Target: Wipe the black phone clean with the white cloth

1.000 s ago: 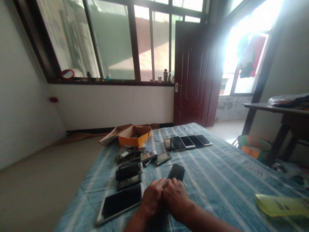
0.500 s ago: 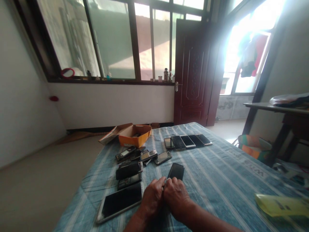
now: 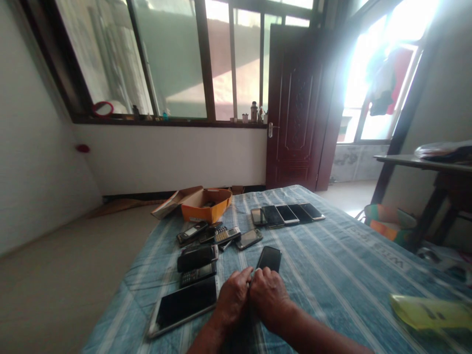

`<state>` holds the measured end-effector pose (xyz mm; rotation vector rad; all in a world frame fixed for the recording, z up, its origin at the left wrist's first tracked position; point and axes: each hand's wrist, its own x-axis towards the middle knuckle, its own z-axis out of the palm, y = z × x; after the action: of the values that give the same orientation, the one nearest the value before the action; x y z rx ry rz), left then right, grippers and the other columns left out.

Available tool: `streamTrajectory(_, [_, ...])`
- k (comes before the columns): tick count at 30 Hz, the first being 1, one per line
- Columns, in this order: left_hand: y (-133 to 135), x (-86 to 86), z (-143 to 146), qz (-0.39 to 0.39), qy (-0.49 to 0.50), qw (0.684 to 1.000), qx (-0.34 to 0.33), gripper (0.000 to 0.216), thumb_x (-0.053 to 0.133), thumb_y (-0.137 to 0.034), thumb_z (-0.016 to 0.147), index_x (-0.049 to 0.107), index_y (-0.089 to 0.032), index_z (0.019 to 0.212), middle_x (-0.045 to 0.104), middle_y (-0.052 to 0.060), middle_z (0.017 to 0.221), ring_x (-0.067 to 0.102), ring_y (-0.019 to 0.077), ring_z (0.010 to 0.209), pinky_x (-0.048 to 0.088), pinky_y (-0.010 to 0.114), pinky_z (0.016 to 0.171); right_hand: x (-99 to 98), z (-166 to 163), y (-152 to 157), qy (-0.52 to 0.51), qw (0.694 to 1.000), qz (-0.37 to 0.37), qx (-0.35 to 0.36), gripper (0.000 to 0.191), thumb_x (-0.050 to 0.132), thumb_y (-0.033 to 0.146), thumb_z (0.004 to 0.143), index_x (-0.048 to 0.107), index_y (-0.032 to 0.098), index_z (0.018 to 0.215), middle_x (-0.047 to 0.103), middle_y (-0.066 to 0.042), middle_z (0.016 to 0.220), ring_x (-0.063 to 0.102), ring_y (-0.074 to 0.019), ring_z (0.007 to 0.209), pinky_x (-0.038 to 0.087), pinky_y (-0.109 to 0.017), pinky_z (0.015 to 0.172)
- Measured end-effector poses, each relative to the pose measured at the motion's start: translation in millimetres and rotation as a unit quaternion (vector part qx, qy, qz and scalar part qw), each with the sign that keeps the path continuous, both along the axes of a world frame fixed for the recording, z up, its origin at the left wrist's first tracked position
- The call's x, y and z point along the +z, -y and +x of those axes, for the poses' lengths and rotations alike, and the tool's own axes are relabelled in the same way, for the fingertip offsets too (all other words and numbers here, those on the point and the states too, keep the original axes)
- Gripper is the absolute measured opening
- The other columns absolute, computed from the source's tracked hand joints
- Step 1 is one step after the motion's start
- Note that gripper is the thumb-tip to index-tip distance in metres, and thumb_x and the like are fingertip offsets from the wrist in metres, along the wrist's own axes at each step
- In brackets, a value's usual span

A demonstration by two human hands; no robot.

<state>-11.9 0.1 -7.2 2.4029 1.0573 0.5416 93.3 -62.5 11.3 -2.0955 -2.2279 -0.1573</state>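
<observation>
My left hand (image 3: 231,297) and my right hand (image 3: 269,298) rest pressed together on the blue striped cloth (image 3: 332,265), both with fingers curled closed. What they pinch between them is hidden. A black smartphone (image 3: 269,257) lies just beyond my fingertips, close to my right hand; I cannot tell if it is touched. A large dark tablet-like phone (image 3: 183,306) lies left of my left hand.
A heap of old keypad phones (image 3: 206,243) lies ahead on the left. A row of several smartphones (image 3: 287,214) sits at the far edge. An orange cardboard box (image 3: 206,205) stands at the far left corner. A yellow-green plastic bag (image 3: 429,312) lies at right. A dark table (image 3: 424,164) stands right.
My hands stay clasped together in the same place. The view has tipped slightly, nothing on the cloth has moved.
</observation>
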Motion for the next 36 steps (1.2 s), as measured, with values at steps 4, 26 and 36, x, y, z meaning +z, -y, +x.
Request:
streamTrajectory(4, [1, 3.3, -2, 0.017, 0.053, 0.998, -0.029, 0.038, 0.038, -0.027, 0.083, 0.067, -0.017, 0.104, 0.070, 0.010, 0.088, 0.064, 0.0235, 0.087, 0.049, 0.034, 0.086, 1.5, -6, -9, 0.003, 1.000, 0.015, -0.002, 0.028, 0.050, 0.008, 0.085, 0.064, 0.006, 0.109, 0.065, -0.017, 0.093, 0.061, -0.0286, 0.086, 0.049, -0.039, 0.068])
streamTrajectory(26, [-21, -11.3, -3, -0.066, 0.135, 0.987, 0.060, 0.047, 0.042, -0.024, 0.079, 0.056, -0.012, 0.122, 0.071, 0.009, 0.109, 0.065, 0.0197, 0.106, 0.047, 0.028, 0.096, -8.0, -3, -14, -0.010, 0.999, 0.036, -0.004, 0.025, 0.054, 0.013, 0.082, 0.065, 0.009, 0.105, 0.062, -0.018, 0.091, 0.060, -0.0293, 0.085, 0.049, -0.041, 0.067])
streamTrajectory(36, [-71, 25.7, 67, -0.043, 0.041, 0.996, -0.074, 0.049, 0.049, -0.013, 0.072, 0.060, -0.012, 0.120, 0.063, 0.010, 0.125, 0.055, 0.0227, 0.120, 0.038, 0.032, 0.105, -9.7, -4, -18, 0.030, 1.000, 0.003, 0.005, 0.017, 0.058, 0.014, 0.079, 0.070, 0.007, 0.088, 0.063, -0.020, 0.094, 0.058, -0.0300, 0.087, 0.048, -0.041, 0.066])
